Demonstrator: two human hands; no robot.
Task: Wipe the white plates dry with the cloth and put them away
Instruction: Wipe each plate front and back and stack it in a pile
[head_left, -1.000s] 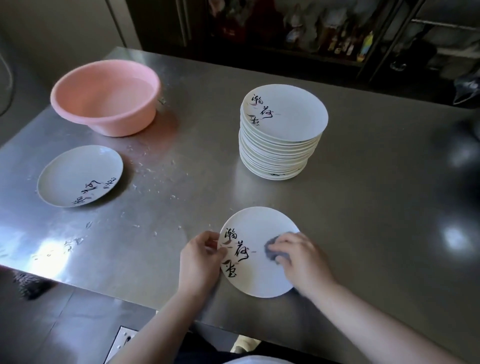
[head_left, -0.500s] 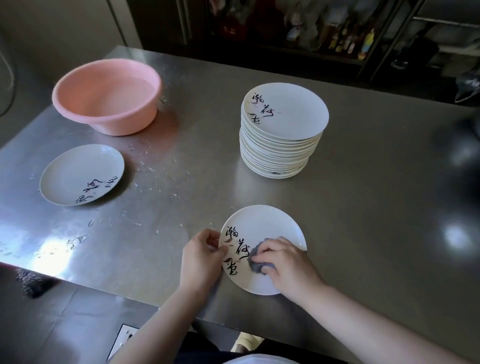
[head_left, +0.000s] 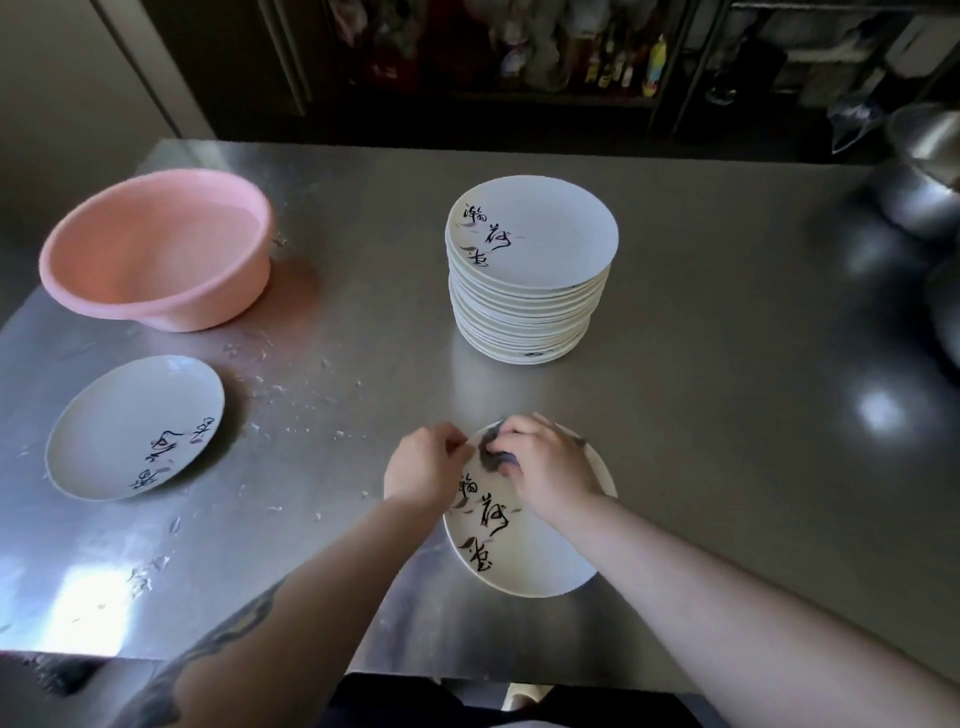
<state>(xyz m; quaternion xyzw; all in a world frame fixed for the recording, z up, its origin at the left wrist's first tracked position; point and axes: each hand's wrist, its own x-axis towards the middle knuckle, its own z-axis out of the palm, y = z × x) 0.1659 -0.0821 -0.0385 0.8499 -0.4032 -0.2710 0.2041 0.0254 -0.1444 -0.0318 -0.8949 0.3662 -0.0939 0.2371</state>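
My right hand (head_left: 545, 467) presses the bunched cloth (head_left: 491, 457) on the plate's (head_left: 524, 566) far rim, left hand (head_left: 423, 467) pinching its left edge.

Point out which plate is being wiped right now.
The plate at the table's near edge: the left hand holds its rim, the right hand presses the cloth on it. The lone plate and stack are untouched.

The plates (head_left: 524, 566) are white with black brush writing; the basin (head_left: 156, 249) at upper left is pink; the cloth (head_left: 491, 460) is grey.
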